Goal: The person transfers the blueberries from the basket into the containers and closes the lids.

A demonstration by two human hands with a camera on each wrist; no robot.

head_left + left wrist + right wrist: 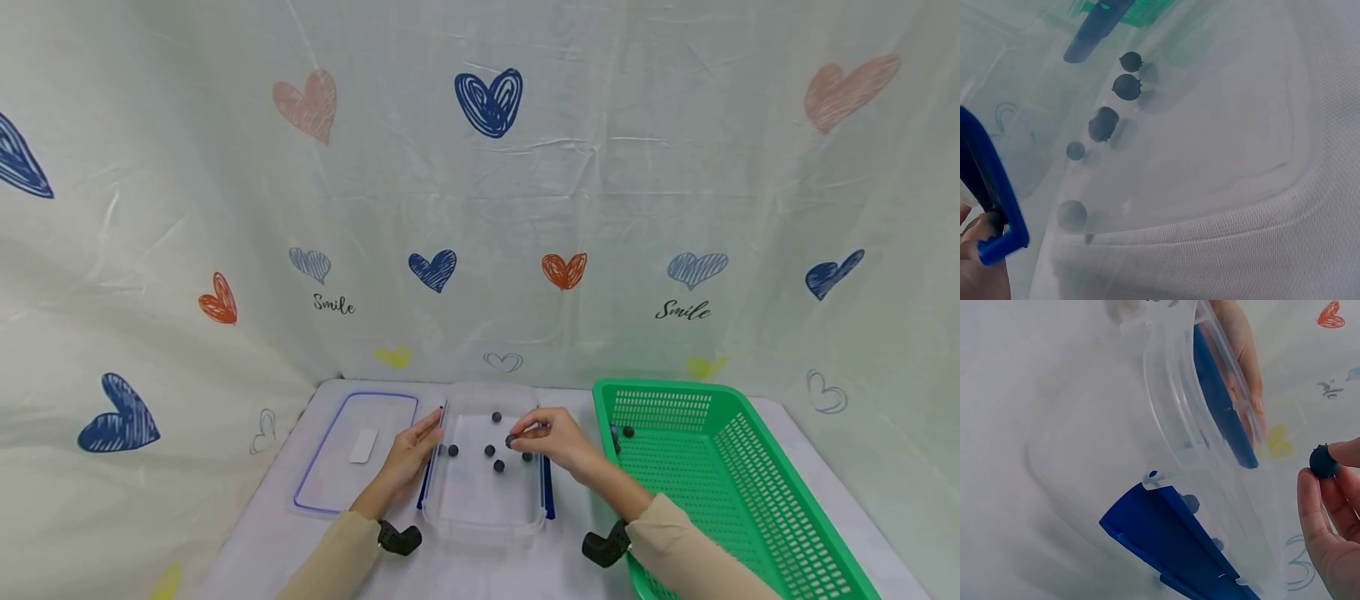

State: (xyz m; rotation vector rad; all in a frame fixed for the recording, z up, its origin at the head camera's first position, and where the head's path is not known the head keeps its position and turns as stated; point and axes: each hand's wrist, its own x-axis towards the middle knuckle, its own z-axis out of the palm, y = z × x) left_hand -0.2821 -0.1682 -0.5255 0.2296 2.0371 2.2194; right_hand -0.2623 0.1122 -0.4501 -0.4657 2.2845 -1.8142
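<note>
My right hand (553,437) pinches a dark blueberry (1323,461) between thumb and fingertips, above the clear plastic container (487,512). My left hand (408,456) rests along the container's left side, its fingers fairly straight beside the blue side latch (1004,187). Several loose blueberries (1127,87) lie spread over the container's floor, mostly toward its far half. On the right side another blue latch (1172,544) hangs down and outward. The container's top is uncovered.
To the left lies a clear lid with a blue seal (300,492), a small white rectangle (363,446) on it. A green perforated basket (750,500) stands at the right, with a few blueberries (628,432) by its far left corner. A heart-printed curtain (487,192) hangs behind the table.
</note>
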